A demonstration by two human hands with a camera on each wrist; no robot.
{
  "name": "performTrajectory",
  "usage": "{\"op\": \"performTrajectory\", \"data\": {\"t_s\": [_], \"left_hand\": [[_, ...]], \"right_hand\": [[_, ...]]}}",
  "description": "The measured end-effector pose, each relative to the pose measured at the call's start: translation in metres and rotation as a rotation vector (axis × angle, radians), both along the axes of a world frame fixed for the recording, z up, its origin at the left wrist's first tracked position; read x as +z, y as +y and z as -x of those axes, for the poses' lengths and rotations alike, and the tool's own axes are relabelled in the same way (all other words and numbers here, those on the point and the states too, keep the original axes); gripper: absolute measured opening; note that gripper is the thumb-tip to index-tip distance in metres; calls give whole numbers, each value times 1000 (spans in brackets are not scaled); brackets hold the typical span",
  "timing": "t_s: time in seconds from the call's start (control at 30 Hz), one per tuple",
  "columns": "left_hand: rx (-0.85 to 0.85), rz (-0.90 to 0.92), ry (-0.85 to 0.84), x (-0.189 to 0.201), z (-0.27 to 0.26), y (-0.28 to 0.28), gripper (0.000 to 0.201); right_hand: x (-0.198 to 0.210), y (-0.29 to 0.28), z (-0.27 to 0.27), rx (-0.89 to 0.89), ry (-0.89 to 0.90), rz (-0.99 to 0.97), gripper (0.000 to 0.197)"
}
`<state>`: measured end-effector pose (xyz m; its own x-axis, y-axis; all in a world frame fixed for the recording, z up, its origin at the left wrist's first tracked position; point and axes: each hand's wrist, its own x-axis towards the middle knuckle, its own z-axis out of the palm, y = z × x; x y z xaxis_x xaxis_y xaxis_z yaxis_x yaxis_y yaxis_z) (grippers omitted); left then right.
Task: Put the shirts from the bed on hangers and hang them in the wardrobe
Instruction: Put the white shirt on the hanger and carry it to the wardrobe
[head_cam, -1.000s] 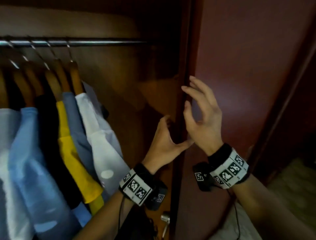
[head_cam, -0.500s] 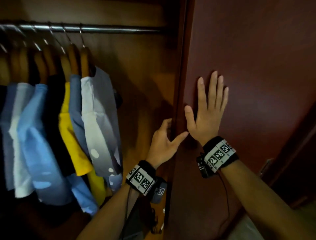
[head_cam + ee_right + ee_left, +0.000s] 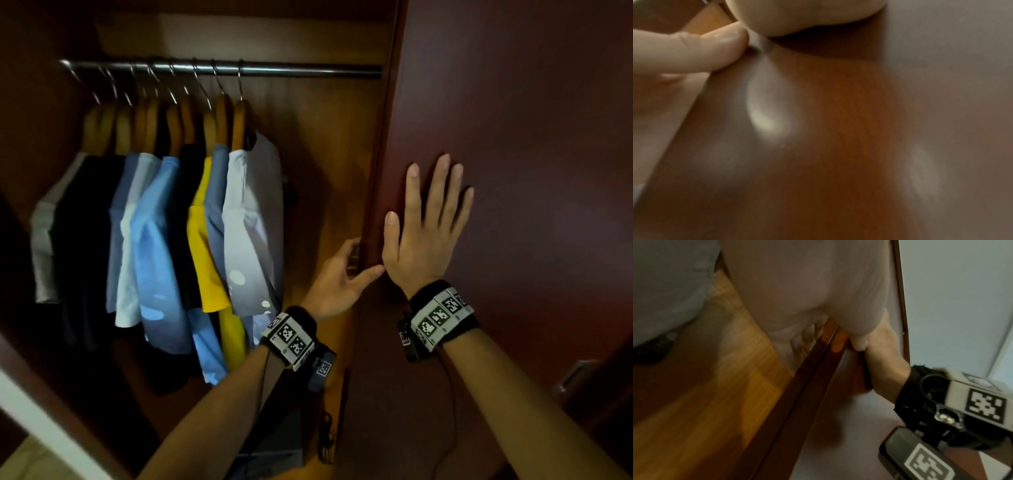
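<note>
The right hand [image 3: 423, 236] lies flat against the smooth, dark red-brown door [image 3: 513, 137] of the wardrobe, fingers straight and slightly spread, palm pressed to the glossy panel. Just beside it, the left hand [image 3: 337, 279] hooks round the door's narrow vertical edge: its fingers curl behind the edge out of sight while the thumb stretches across the front and touches the heel of the right hand. In the left wrist view the fingers [image 3: 812, 335] wrap the thin lip of the panel. Both wrists carry black bands with white blocks printed in black square codes.

Past the left hand, the open wardrobe [image 3: 325, 171] shows warm orange-brown wood grain on its back and side walls. A round, shiny metal rail [image 3: 308, 70] runs across the top. From it hang curved wooden hangers [image 3: 239, 123] on thin wire hooks, packed close together. The shirts [image 3: 251, 222] hang on them in soft folds: grey, black, blue, white, light blue, yellow, slate blue and pale grey-white nearest the hands.
</note>
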<state>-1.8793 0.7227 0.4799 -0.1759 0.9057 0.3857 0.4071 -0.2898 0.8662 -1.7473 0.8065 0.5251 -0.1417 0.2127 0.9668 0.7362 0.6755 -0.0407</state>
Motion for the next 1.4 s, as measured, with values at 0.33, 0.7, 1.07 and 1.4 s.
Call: {"op": "performTrajectory", "data": {"t_s": [0.33,0.7,1.07,1.4], "left_hand": [[120,-9,31,-4,50,-38,59],[291,-140,-37,-7,110,-102,39],[415,-42,-123,-3,157,-155,33],[715,-530,716,-28,-15,-84,48]], "right_hand": [[-2,-38,58,198,65,3,56],[2,-99,126,533,61,80,65],[0,-121,136,934,-105,106,70],[-22,-43,-20,505,123,150,56]]}}
